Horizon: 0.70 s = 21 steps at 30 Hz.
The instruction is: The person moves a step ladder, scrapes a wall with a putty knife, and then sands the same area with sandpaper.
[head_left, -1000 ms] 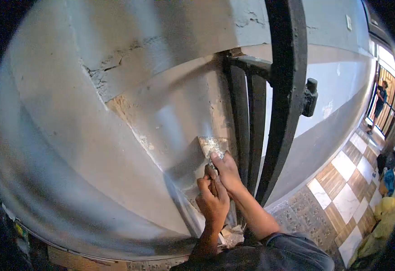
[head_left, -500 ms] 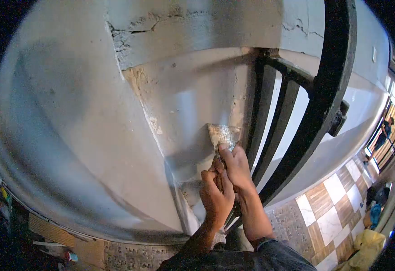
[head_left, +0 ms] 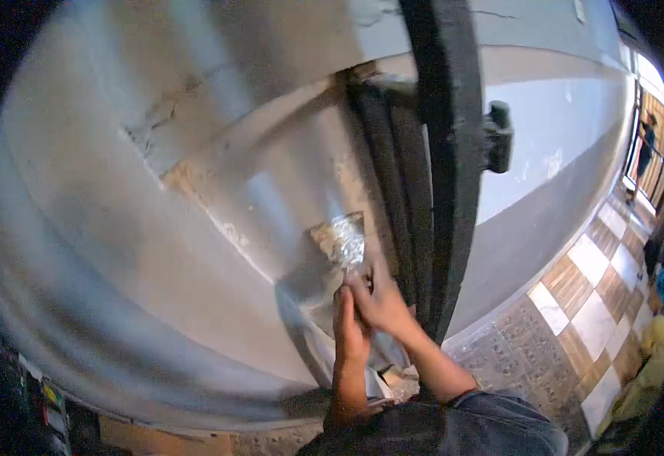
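A putty knife (head_left: 341, 237) with a broad, stained blade points up against the plastered wall recess (head_left: 271, 220). My right hand (head_left: 381, 300) is closed round its handle just below the blade. Lower and to the left, my left hand (head_left: 351, 330) is closed at the lower part of the handle, which the fingers mostly hide. Rough, chipped plaster (head_left: 176, 178) shows at the recess corner, and a crack runs across the wall above.
A black metal gate frame (head_left: 450, 152) with a protruding latch piece (head_left: 499, 137) stands close at my right. Checkered floor tiles (head_left: 590, 258) stretch beyond it. A person (head_left: 646, 148) stands by a far barred opening. Yellow cloth (head_left: 655, 357) lies at the lower right.
My view has swung to the right, so the wall and gate sit further left. Both hands stay on the putty knife, and its blade now tilts more to the right.
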Motion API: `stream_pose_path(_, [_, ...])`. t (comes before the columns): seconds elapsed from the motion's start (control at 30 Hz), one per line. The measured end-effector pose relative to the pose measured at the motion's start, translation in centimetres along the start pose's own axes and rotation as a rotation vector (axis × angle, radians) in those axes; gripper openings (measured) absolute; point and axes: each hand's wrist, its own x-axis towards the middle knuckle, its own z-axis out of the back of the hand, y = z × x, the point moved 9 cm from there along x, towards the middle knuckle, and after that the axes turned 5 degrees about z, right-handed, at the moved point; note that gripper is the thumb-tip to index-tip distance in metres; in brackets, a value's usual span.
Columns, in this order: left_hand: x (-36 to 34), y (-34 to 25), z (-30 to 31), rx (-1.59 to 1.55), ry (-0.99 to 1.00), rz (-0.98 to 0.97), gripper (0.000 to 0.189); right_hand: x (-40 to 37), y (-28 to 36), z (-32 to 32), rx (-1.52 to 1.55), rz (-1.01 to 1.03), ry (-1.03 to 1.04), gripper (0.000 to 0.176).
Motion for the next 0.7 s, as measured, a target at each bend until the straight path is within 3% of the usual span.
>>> stream_pose_path(0.03, [-0.6, -0.3, 0.3, 0.052, -0.111, 0.059, 0.050, -0.8, 0.6, 0.2, 0.008, 0.001, -0.004, 0.034])
stream_pose_path(0.17, [0.3, -1.2, -0.1, 0.111, 0.072, -0.023, 0.057, -2.1, 1.8, 0.8, -0.086, 0.153, -0.065, 0.031])
stream_pose_path(0.23, [0.3, -2.7, -0.1, 0.614, 0.056, -0.234, 0.056, -2.4, 1.3, 1.4, -0.079, 0.074, -0.103, 0.033])
stream_pose_path(0.27, [0.6, -3.8, -0.3, 1.013, 0.002, -0.382, 0.058, -2.7, 1.1, 2.3, -0.129, 0.105, -0.164, 0.037])
stream_pose_path(0.4, [0.9, -4.2, -2.9, 0.691, 0.141, -0.319, 0.051, -3.2, 3.2, 4.6, -0.140, 0.147, -0.200, 0.042])
stream_pose_path(0.5, [3.0, -3.4, -4.0, 0.678, 0.192, -0.188, 0.044, -3.4, 2.4, 3.6, -0.044, 0.092, -0.108, 0.044])
stream_pose_path(0.63, [5.6, -3.9, -4.4, 0.756, -0.026, -0.176, 0.039, -1.4, 3.8, 3.2, -0.129, 0.358, -0.116, 0.050])
stream_pose_path(0.7, [5.1, -3.9, -7.1, 0.309, 0.186, -0.131, 0.036, -0.9, 3.0, 3.1, -0.098, 0.263, -0.099, 0.053])
